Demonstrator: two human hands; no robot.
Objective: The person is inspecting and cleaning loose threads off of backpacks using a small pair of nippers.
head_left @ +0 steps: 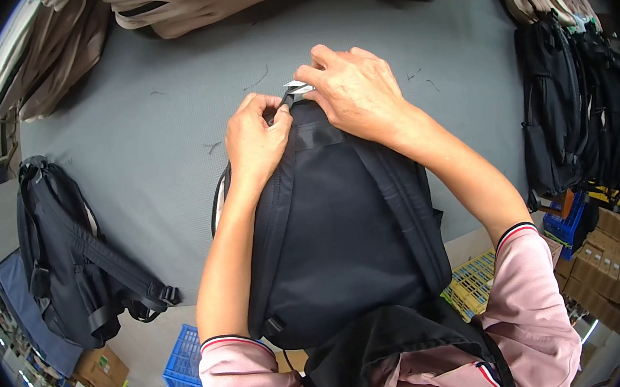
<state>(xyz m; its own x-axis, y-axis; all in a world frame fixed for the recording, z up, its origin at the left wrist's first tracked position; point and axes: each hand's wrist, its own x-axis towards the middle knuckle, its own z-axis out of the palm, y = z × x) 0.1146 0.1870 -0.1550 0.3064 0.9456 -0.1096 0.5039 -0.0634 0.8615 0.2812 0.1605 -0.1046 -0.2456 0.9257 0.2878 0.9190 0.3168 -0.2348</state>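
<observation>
A dark navy backpack (339, 220) lies with its strap side up and its top away from me, on the grey table (164, 73). At its top edge, my left hand (258, 135) pinches a short black strap (288, 100) between thumb and fingers. My right hand (356, 88) is closed around small thread snips, largely hidden by the fingers. The pale metal blades of the snips (299, 87) point left and touch or nearly touch the strap; I cannot tell which.
Another dark backpack (69, 254) lies at the table's left edge. Several beige bags (195, 7) line the far side, and black backpacks (552, 110) are stacked at the right. Loose thread bits dot the table. Below are a blue crate (185, 370), a yellow crate (471, 282) and cardboard boxes (608, 269).
</observation>
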